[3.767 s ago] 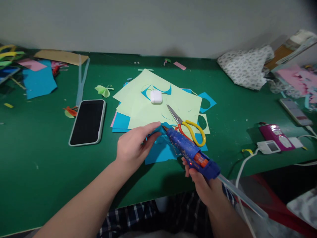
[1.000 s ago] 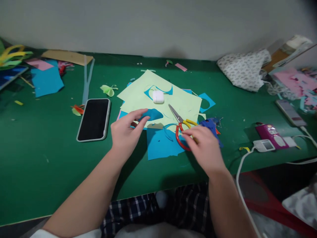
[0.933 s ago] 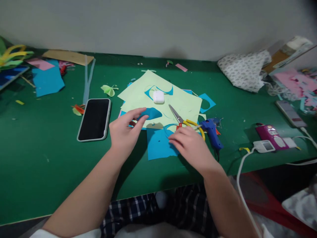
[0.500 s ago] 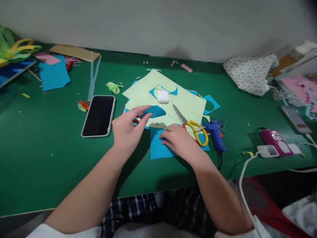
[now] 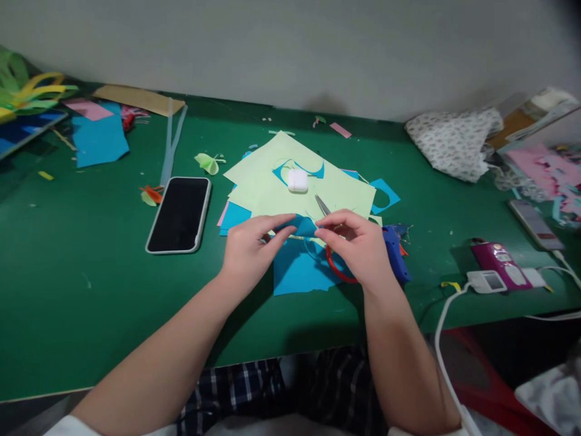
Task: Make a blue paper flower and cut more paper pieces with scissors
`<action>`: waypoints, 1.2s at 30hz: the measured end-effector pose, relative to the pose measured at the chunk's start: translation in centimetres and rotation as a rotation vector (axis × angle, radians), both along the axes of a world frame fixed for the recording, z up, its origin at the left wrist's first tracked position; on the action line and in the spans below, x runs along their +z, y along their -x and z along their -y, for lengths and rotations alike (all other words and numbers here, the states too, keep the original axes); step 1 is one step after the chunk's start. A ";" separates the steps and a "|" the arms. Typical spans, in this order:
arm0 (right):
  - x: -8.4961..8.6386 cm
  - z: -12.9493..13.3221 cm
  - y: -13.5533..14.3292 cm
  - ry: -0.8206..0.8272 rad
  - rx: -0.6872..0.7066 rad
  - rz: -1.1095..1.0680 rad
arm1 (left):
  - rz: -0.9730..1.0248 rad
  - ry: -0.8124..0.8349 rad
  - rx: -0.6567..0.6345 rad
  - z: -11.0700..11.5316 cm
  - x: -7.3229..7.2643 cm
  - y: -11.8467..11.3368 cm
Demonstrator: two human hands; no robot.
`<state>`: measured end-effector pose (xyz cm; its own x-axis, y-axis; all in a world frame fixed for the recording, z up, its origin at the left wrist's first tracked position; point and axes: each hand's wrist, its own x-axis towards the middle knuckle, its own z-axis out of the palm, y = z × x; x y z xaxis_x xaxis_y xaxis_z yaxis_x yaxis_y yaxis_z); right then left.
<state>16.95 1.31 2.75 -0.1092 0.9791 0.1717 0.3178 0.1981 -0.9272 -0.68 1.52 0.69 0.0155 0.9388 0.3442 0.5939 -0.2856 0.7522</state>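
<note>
A small folded piece of blue paper [image 5: 305,226] is stretched between my two hands, above the paper pile. My left hand [image 5: 254,245] pinches its left end between thumb and fingers. At the other end, my right hand [image 5: 356,245] pinches it with thumb and forefinger. Scissors [image 5: 323,204] lie under my right hand; the blade tips and part of a red handle show, the rest is covered. Beneath both hands are pale green sheets [image 5: 258,175] and a blue sheet [image 5: 297,272]. A white earphone case [image 5: 298,180] sits on the green paper.
A phone [image 5: 179,215] lies left of the papers, near a light green paper butterfly [image 5: 209,162]. Right of my right hand is a blue glue gun [image 5: 397,257], partly hidden. Farther right are a purple device [image 5: 502,263], a white cable [image 5: 439,339] and a patterned pouch [image 5: 454,142].
My right hand has risen from the blue sheet and taken hold of the small blue paper's right end. My left hand has moved right and slightly toward me with that paper.
</note>
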 end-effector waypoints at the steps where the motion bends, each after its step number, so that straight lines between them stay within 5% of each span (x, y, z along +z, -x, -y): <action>1: -0.1 -0.1 0.0 -0.022 -0.043 0.008 | -0.004 0.013 -0.034 0.1 0.0 -0.2; 7: -0.4 -0.3 0.2 -0.230 -0.167 0.260 | 0.003 0.072 -0.161 0.4 0.0 -0.6; 17: -0.4 -0.4 -0.8 -0.462 -0.072 0.666 | -0.028 0.109 -0.181 0.2 -0.2 -0.3; 36: -1.2 -0.7 -0.4 -0.488 -0.058 0.637 | -0.036 0.164 -0.190 0.3 -0.1 -0.5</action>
